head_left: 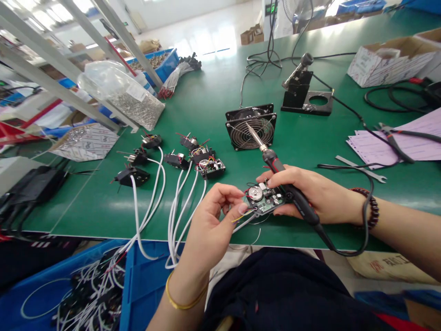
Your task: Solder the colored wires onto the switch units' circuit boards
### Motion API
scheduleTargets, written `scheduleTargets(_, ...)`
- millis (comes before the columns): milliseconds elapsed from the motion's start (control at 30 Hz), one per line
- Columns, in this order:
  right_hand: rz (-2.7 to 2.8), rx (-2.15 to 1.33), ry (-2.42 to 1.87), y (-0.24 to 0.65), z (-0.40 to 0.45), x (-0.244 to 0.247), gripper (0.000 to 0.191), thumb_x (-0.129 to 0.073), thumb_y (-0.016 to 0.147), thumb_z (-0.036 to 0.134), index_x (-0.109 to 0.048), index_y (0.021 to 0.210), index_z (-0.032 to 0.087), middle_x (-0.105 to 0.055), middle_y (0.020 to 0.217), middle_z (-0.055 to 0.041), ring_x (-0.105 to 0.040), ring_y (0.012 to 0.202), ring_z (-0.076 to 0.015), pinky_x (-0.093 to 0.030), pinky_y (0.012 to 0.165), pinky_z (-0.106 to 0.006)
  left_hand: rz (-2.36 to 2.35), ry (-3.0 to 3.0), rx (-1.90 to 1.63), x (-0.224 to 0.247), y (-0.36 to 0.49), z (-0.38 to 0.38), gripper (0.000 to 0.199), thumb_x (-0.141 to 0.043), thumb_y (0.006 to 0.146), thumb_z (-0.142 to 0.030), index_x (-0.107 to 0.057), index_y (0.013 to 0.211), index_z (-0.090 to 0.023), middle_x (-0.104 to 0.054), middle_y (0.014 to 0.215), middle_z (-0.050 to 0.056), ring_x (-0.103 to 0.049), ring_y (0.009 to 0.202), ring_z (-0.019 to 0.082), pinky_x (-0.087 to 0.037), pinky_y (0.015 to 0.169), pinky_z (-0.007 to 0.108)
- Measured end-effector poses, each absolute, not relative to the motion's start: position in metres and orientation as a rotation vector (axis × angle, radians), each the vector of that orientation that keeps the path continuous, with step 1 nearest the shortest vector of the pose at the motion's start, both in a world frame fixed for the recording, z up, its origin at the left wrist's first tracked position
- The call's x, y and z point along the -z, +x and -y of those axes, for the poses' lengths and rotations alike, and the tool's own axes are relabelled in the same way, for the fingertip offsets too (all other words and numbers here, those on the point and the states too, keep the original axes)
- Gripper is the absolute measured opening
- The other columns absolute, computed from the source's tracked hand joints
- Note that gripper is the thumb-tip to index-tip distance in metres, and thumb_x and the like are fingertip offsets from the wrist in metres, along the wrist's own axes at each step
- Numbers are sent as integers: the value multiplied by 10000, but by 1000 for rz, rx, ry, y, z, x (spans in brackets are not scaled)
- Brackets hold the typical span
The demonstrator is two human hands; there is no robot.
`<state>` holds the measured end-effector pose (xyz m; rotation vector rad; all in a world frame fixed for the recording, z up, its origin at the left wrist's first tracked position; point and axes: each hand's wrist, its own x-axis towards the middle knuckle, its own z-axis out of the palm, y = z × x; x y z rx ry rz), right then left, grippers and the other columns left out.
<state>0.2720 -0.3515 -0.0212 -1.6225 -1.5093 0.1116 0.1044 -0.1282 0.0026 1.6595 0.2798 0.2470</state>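
Near the table's front edge, my right hand (306, 188) holds a small circuit board assembly (265, 197) by its right side. A soldering iron (292, 195) also rests in that hand, its tip pointing up and left in front of a small fan (251, 128). My left hand (220, 216) is at the board's left side, thumb and fingers pinched on thin wires. A red wire and a yellow wire show there. Several similar assemblies (208, 165) with white cables lie to the left of my hands.
Behind are an iron stand (303, 94) and black cords. Pliers (392, 138), pink papers (368, 147) and a wrench (361, 168) lie right. A bag of metal parts (138, 103) stands left. Blue bins (138, 294) with cabled parts sit below the table's front edge.
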Motion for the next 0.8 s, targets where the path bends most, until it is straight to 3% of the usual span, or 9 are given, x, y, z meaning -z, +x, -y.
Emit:
scheduleTargets(133, 1507, -102, -1620, 272, 351, 20, 437, -831, 1058, 421, -616, 1411, 276, -798, 1419, -124, -805, 1258, -266, -648, 1053, -375, -159, 1877, -385, 4, 105, 128, 124, -763, 968, -136, -782, 903, -239, -705, 826, -22, -602, 769, 141, -481, 737, 237)
scheduleTargets(433, 1584, -33, -1640, 272, 351, 15, 351, -724, 1125, 468, -601, 1374, 253, -811, 1366, -144, -815, 1226, -261, -659, 1047, -386, -121, 1883, -453, 10, 103, 134, 189, -709, 1001, -79, -755, 1004, -263, -693, 889, -38, -638, 792, 122, -518, 758, 208)
scheduleTargets(600, 1613, -50, -1632, 273, 351, 14, 342, -737, 1121, 446, -603, 1368, 251, -809, 1382, -146, -799, 1268, -251, -628, 1144, -417, -49, 1886, -434, 9, 96, 134, 167, -706, 1035, -100, -729, 1011, -264, -662, 888, -29, -620, 824, 140, -519, 776, 229)
scheduleTargets(800, 1637, -17, -1649, 274, 351, 12, 330, -705, 1138, 453, -604, 1366, 237, -814, 1377, -155, -809, 1263, -239, -636, 1143, -407, 16, 2072, -511, 7, 101, 134, 258, -689, 989, -9, -723, 1059, -255, -669, 899, -43, -628, 804, 115, -517, 760, 201)
